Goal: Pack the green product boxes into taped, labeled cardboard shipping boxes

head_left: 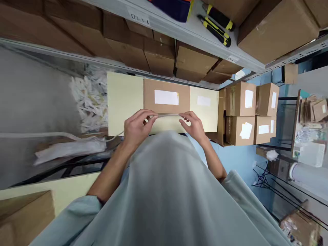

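The left hand [137, 127] pinches one end of a thin clear strip [168, 114] at the near edge of the cardboard box [166, 87] on the counter [125, 102]; the right hand's [195, 129] fingers meet the other end, thumb apart, grip unclear. Even, gentle tension should keep the strip flat and straight.

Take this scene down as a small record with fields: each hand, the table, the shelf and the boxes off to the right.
Left hand: pinching one end of a thin whitish strip
Right hand: pinching the other end
Table: pale yellow, bearing a brown cardboard box with a white label
Shelf: grey, holding black-and-yellow cutters
Right side: stacked brown labelled boxes
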`<state>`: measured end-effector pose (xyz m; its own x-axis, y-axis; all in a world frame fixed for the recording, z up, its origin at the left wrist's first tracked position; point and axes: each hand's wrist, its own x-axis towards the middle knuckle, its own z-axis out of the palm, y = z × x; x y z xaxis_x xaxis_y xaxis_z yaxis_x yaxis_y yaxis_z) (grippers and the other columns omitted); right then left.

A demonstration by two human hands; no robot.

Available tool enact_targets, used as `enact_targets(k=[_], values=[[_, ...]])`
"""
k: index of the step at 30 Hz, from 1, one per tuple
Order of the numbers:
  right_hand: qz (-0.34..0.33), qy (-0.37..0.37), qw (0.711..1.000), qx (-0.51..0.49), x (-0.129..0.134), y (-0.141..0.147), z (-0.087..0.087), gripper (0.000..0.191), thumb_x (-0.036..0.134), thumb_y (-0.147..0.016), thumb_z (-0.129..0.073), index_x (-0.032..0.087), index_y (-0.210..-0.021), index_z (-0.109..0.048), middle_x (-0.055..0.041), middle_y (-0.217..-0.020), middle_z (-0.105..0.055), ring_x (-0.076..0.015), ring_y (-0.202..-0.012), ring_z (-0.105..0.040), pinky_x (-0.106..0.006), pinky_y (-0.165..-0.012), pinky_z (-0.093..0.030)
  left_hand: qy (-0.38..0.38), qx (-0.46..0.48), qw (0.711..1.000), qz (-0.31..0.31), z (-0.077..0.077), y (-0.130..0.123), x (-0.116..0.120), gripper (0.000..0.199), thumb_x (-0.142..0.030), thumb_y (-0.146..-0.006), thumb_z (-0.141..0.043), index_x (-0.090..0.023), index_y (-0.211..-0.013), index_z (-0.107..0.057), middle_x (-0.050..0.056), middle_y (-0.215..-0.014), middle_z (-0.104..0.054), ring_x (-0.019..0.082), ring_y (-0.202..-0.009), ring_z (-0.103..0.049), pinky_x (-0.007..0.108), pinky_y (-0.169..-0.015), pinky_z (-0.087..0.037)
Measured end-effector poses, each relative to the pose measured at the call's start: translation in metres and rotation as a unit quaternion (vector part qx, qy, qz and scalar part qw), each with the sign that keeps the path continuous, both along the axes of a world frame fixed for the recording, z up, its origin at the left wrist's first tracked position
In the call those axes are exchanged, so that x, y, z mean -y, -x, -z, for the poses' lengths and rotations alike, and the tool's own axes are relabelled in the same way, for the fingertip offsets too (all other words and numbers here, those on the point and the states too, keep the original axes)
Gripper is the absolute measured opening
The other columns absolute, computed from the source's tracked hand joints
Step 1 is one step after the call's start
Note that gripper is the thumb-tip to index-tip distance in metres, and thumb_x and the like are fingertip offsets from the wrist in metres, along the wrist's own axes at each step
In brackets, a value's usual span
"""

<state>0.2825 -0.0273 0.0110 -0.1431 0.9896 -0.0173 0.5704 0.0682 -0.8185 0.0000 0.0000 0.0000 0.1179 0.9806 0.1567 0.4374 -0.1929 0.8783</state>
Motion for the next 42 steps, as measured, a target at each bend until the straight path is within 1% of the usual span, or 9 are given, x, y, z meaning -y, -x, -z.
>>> enact_targets(k=[3, 5, 9, 18, 22, 27, 31, 36, 42], values=[[0.102, 0.009, 0.994, -0.024, -0.007, -0.009, 0.007, 0.047, 0.054, -0.11, -0.078, 0.032, -0.151, -0.077, -0.0082, -0.128, -0.074, -0.0178, -0.093, -0.072, -0.035, -0.085, -0.069, 0.01, 0.022, 0.999, -0.031, -0.008, -0.001, 0.003, 0.021, -0.045, -0.109, -0.072, -0.028, -0.101, -0.081, 0.006, -0.104, -0.085, 0.02, -0.084, -0.077, 0.032, -0.071, -0.063], [0.134, 0.018, 0.99, -0.049, -0.01, -0.012, 0.01, 0.049, 0.057, -0.107, -0.081, 0.031, -0.148, -0.079, -0.008, -0.126, -0.075, -0.0171, -0.09, -0.072, -0.035, -0.082, -0.068, 0.012, 0.043, 0.998, -0.043, -0.012, -0.001, 0.003, 0.02, -0.044, -0.108, -0.074, -0.028, -0.099, -0.081, 0.004, -0.103, -0.084, 0.018, -0.079, -0.076, 0.032, -0.069, -0.062], [0.134, 0.047, 0.985, -0.097, -0.014, -0.006, 0.013, 0.042, 0.063, -0.103, -0.082, 0.029, -0.125, -0.086, -0.0071, -0.119, -0.076, -0.0179, -0.091, -0.073, -0.035, -0.084, -0.065, 0.021, 0.075, 0.996, -0.042, -0.019, 0.0, 0.001, 0.019, -0.045, -0.106, -0.077, -0.029, -0.096, -0.081, 0.002, -0.1, -0.084, 0.015, -0.072, -0.073, 0.03, -0.065, -0.059], [0.148, 0.071, 0.976, -0.14, -0.027, 0.005, 0.021, 0.049, 0.074, -0.098, -0.081, 0.025, -0.1, -0.083, -0.0065, -0.109, -0.078, -0.0197, -0.091, -0.071, -0.036, -0.087, -0.062, 0.059, 0.088, 0.994, -0.029, -0.018, 0.007, 0.0, 0.016, -0.05, -0.103, -0.078, -0.036, -0.095, -0.081, 0.0, -0.099, -0.083, 0.018, -0.072, -0.074, 0.035, -0.065, -0.059], [0.126, 0.073, 0.981, -0.124, -0.038, 0.0, 0.03, 0.05, 0.075, -0.098, -0.079, 0.025, -0.097, -0.082, -0.0065, -0.107, -0.078, -0.0204, -0.094, -0.071, -0.037, -0.09, -0.062, 0.112, 0.066, 0.989, -0.065, 0.008, 0.006, -0.022, 0.019, -0.05, -0.102, -0.077, -0.033, -0.098, -0.082, 0.003, -0.103, -0.084, 0.021, -0.08, -0.076, 0.037, -0.07, -0.061], [0.112, 0.111, 0.984, -0.087, -0.08, -0.013, 0.061, 0.051, 0.074, -0.092, -0.085, 0.024, -0.092, -0.082, -0.008, -0.109, -0.081, -0.0234, -0.099, -0.074, -0.039, -0.095, -0.063, 0.147, 0.071, 0.982, -0.09, 0.066, -0.005, -0.087, 0.015, -0.038, -0.091, -0.085, -0.025, -0.093, -0.08, 0.007, -0.113, -0.083, 0.026, -0.109, -0.079, 0.039, -0.097, -0.068], [0.109, 0.151, 0.979, -0.079, -0.114, -0.021, 0.087, 0.042, 0.064, -0.089, -0.089, 0.022, -0.087, -0.082, -0.0073, -0.105, -0.084, -0.0248, -0.098, -0.076, -0.041, -0.098, -0.063, 0.205, 0.074, 0.972, -0.091, 0.099, -0.016, -0.126, 0.011, -0.027, -0.086, -0.086, -0.022, -0.089, -0.077, 0.007, -0.106, -0.084, 0.028, -0.106, -0.08, 0.043, -0.108, -0.067], [0.13, 0.175, 0.974, -0.069, -0.132, -0.02, 0.106, 0.031, 0.052, -0.09, -0.086, 0.021, -0.089, -0.083, -0.0055, -0.102, -0.086, -0.024, -0.096, -0.077, -0.038, -0.097, -0.062, 0.259, 0.092, 0.955, -0.11, 0.117, -0.022, -0.141, 0.015, -0.026, -0.081, -0.088, -0.021, -0.089, -0.077, 0.008, -0.104, -0.086, 0.028, -0.105, -0.081, 0.043, -0.106, -0.067], [0.137, 0.19, 0.971, -0.043, -0.137, -0.017, 0.11, 0.022, 0.042, -0.091, -0.081, 0.02, -0.09, -0.083, -0.0042, -0.098, -0.085, -0.0215, -0.091, -0.075, -0.034, -0.094, -0.06, 0.281, 0.103, 0.947, -0.119, 0.131, -0.019, -0.146, 0.014, -0.03, -0.08, -0.088, -0.022, -0.088, -0.079, 0.008, -0.101, -0.086, 0.03, -0.105, -0.081, 0.043, -0.105, -0.067]])
